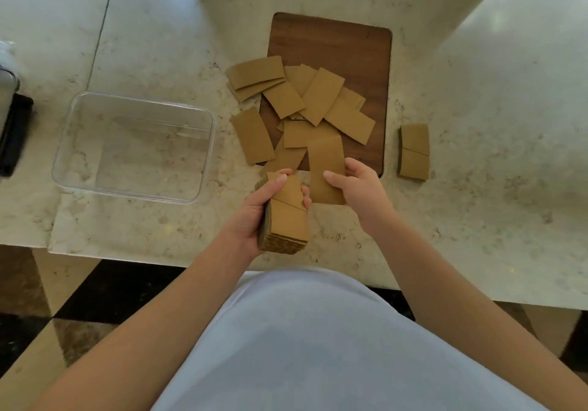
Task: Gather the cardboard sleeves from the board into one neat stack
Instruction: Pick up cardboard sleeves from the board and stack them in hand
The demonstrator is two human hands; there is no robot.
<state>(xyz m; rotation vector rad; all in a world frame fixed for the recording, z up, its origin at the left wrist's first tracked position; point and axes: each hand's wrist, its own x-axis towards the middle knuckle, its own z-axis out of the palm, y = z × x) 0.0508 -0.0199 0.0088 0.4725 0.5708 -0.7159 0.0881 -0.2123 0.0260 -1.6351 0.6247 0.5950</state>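
A dark wooden board [350, 47] lies on the marble counter. Several flat brown cardboard sleeves [321, 95] lie scattered over its near half and spill off its left edge. My left hand [254, 207] grips a thick stack of sleeves [288, 219] above the counter's front edge. My right hand [359, 188] pinches a single sleeve [326, 162] by its right side, just beside the stack; this sleeve's far end overlaps the board's near edge. One loose sleeve [253, 135] lies on the counter left of the board.
A clear plastic container [79, 124] stands to the left of the board. A small pile of sleeves [413, 151] rests on the counter to the right of the board. A dark object [14, 133] sits at the far left edge.
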